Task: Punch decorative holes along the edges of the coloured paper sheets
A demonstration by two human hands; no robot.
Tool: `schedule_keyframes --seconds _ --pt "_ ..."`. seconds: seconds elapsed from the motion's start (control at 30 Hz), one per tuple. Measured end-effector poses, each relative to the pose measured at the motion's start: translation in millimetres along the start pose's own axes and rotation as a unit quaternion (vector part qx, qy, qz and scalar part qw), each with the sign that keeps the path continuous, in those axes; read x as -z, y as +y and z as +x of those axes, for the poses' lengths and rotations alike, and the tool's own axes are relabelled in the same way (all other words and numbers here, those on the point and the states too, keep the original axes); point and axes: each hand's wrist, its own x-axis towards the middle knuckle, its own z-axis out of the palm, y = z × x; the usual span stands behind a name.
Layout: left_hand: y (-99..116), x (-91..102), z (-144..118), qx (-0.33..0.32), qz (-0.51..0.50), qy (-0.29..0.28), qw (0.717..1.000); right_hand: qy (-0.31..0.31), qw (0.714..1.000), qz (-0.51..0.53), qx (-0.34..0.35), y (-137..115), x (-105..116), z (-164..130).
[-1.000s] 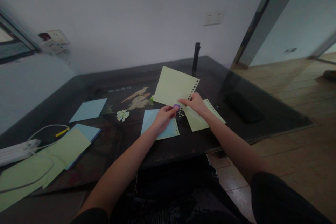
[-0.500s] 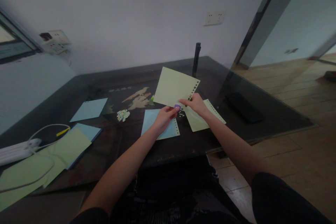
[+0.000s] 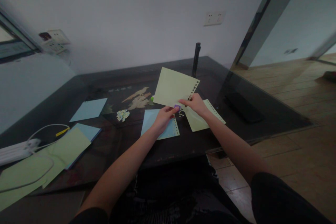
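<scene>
- A pale green sheet (image 3: pixel 174 86) is held up above the bench (image 3: pixel 267 112), just above the middle of the frame, tilted so its far edge rises toward the wall
- The sheet's right edge carries a row of punched holes (image 3: pixel 193 91), running from its upper right corner down toward the hands
- The right hand (image 3: pixel 195 104) is pinched on the sheet's lower right corner, at the low end of that hole row
- The left hand (image 3: pixel 164 117) is closed round a small purple punch (image 3: pixel 177 106), which is set against the sheet's bottom edge just left of the right hand
- The two hands are close together, nearly touching at the fingertips; whether the punch is squeezed fully down cannot be told
- The sheet lies up and away from both hands, its long axis slanting from lower left to upper right; the left hand is the nearer one to the unpunched bottom edge
- Flat on the bench below the hands lie a blue sheet (image 3: pixel 153 122), partly under the left wrist, and a second green sheet (image 3: pixel 199 120) with holes along its edge, under the right wrist
- Small paper bits (image 3: pixel 123 114) are heaped to the left of the blue sheet
- Further blue and green sheets (image 3: pixel 65 145) lie at the lower left of the frame, beside a white power strip (image 3: pixel 15 148) with its cord
- A dark post (image 3: pixel 195 59) stands upright behind the held sheet
</scene>
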Motion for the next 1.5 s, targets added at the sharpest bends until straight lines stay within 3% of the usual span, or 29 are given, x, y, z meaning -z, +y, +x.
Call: schedule_keyframes --seconds 0.4,1.5 --pt "-0.6 0.1 -0.4 0.003 -0.019 -0.020 1.000 -0.003 1.000 0.005 -0.022 -4.4 0.1 -1.4" --pt "-2.0 1.6 1.6 -0.069 0.067 0.021 0.995 -0.013 1.000 0.027 -0.003 -5.9 -0.4 -2.6"
